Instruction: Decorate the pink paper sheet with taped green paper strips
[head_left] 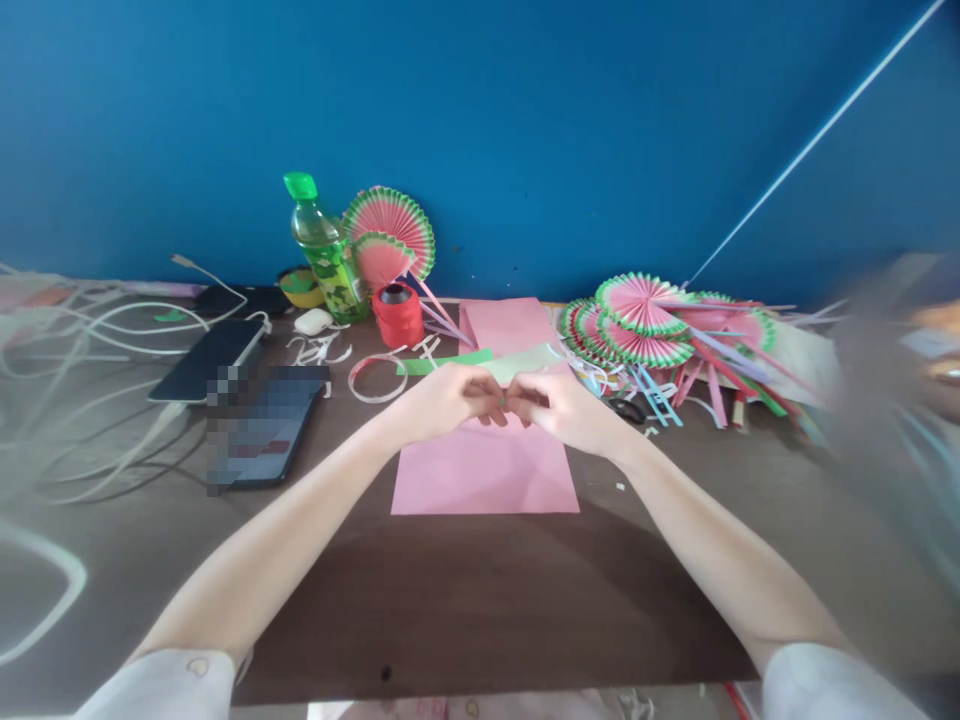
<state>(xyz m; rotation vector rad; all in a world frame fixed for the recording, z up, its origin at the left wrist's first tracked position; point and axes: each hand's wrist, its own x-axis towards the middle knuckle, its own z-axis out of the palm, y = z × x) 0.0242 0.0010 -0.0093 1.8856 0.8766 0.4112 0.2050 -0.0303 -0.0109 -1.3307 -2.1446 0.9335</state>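
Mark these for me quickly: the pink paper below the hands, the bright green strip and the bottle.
Pink paper (486, 472): head view, on its flat near part.
Bright green strip (433, 365): head view, on its flat face.
Bottle (328, 257): head view, on its body.

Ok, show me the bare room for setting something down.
The widest bare tabletop lies between the forearms, from the pink paper to the near edge. The back right is crowded with paper fans, the left with cables and a phone.

Hands (448, 405) close together over pink paper (484, 480), green-capped bottle (330, 262), pleated fans (641, 308), blue wall (540, 120)
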